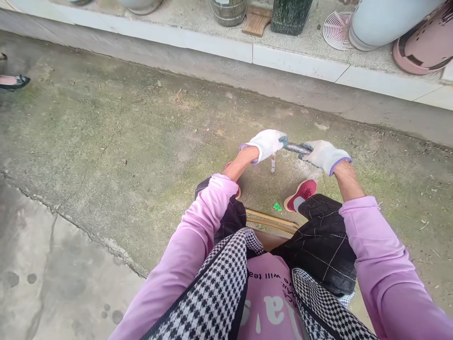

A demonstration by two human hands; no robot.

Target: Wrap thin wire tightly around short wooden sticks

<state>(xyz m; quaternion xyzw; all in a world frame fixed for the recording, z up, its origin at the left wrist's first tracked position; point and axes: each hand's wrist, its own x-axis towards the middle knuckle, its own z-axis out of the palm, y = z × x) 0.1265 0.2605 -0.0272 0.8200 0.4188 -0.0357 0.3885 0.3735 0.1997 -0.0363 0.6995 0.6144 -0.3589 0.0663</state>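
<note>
Closest to us are our pink sleeves [198, 236], the houndstooth vest [215, 293] and black quilted trousers [323, 241], with a wooden seat edge [272, 221] showing between the knees. Past them a red shoe [301, 194] rests on the concrete ground [123, 141], near a green scrap [277, 206].

Out ahead, our left hand [266, 143] and right hand [323, 155], both in white gloves, are each clenched round one end of a short grey speckled rod [297, 148]. It is held level above the ground, and only its middle shows between the fists. A small pale cylinder [273, 163] sits just below it; we cannot tell whether it hangs or stands.

The rod looks straight and whole, so we judge the work on it to be under way, not finished.

Farther off, another person's black shoe [14, 82] is at the left edge. A raised ledge [293, 63] carries pots, a wooden board [256, 21] and a pink grille [336, 30].
</note>
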